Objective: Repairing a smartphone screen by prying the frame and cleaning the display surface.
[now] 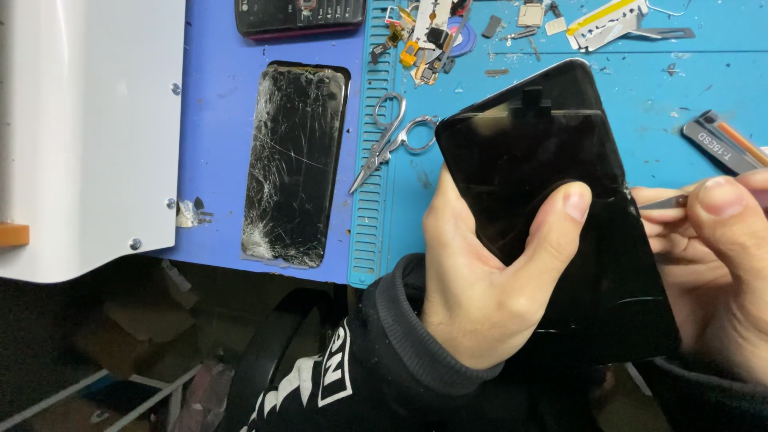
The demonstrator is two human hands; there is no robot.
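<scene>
My left hand [488, 272] grips a black phone screen panel [528, 152], thumb pressed across its glossy face, tilted above the blue work mat [664, 88]. My right hand [712, 264] pinches a thin metal tool [664, 202], probably tweezers, whose tip touches the panel's right edge. A sheet of black film hangs from the panel's lower part. Both sleeves are black.
A shattered phone screen [294, 164] lies on the mat at left, beside small scissors [390, 140]. A second pair of tweezers [724, 144] lies at right. Small parts [428, 36], a blade and another phone [300, 16] sit at the back. A white machine [88, 136] stands far left.
</scene>
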